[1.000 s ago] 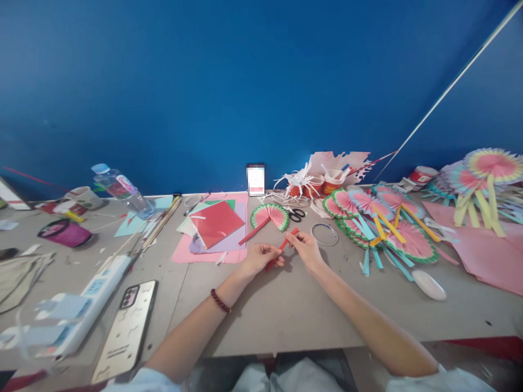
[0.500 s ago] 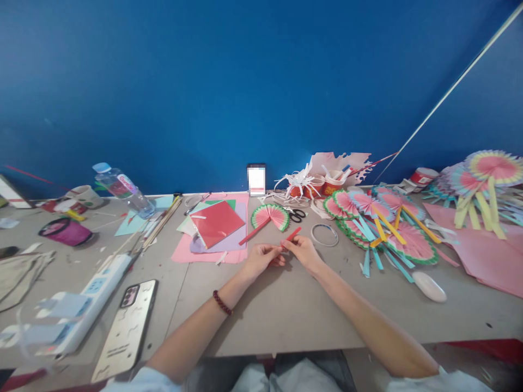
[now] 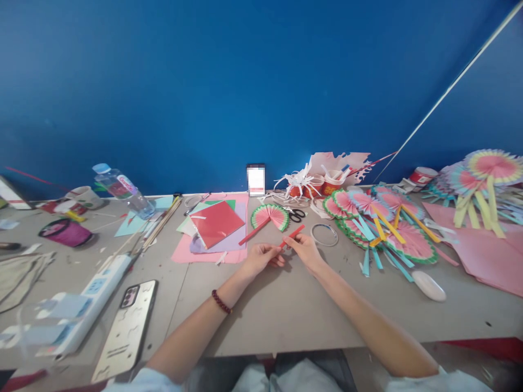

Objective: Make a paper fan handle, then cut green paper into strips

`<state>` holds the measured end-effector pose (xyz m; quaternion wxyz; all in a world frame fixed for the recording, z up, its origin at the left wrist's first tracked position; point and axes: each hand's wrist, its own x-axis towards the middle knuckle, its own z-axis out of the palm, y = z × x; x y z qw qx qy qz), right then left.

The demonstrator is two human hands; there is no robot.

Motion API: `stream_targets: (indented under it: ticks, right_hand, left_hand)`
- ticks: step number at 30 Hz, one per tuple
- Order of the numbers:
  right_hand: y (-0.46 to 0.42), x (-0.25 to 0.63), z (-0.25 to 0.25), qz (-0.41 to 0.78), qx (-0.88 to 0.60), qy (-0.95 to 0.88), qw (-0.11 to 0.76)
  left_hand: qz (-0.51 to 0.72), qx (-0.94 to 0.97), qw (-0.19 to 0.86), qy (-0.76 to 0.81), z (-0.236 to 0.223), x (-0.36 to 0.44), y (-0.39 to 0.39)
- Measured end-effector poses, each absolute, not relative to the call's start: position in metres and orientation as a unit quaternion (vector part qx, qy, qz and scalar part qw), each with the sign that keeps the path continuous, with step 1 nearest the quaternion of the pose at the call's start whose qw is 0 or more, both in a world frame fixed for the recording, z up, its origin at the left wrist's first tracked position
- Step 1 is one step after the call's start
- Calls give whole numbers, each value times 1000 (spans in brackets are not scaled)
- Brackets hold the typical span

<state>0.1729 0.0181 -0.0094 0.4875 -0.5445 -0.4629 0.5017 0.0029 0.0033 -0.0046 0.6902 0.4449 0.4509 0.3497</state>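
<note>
Since the prior frame, the R hand [image 3: 304, 249] shifts slightly up & right, and the narrow bright-red paper strip's [image 3: 296, 232] free end goes w/ it; the rest looks abt the same.

L to R: a glossy red square sheet [image 3: 216, 224] tops pastel papers. Next, a pleated pink paper fan w/ green scalloped rim [image 3: 278, 216] lies partly spread, a matching red paper strip [image 3: 253, 233] along its L edge; the R edge looks bare. Far R, pleated multicolour paper fans [image 3: 412, 242] w/ paired strips lie heaped. So prob. partway: pleats done, 1 strip on, the 2nd in hand, apart from the fan.

Pose: L hand [image 3: 260, 258], below a dark-red bead bracelet [image 3: 221, 302], curls inward, thumb & index pinching the held strip's lower end. R thumb & fingers pinch it further up, forearm angled in from lower R. Held strip slants up-right btwn hands, nearer the wearer than the fan. Can't tell if hands rest on the grey tabletop [image 3: 281, 321].
</note>
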Motion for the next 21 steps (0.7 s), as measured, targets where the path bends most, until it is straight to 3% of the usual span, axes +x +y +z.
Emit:
stream_targets:
  ticks: [13,18,21]
  right_hand:
    - [17,171,-8,552,-512,-446,484]
    - [13,170,-8,619,-485,-442,431]
    - [11,168,-4,602,-497,-448,436]
  left_hand:
    - [375,440,674,460,-7,3,3]
    - [368,464,665,456,-9,3,4]
    - [365,472,661,455,-8,4,4]
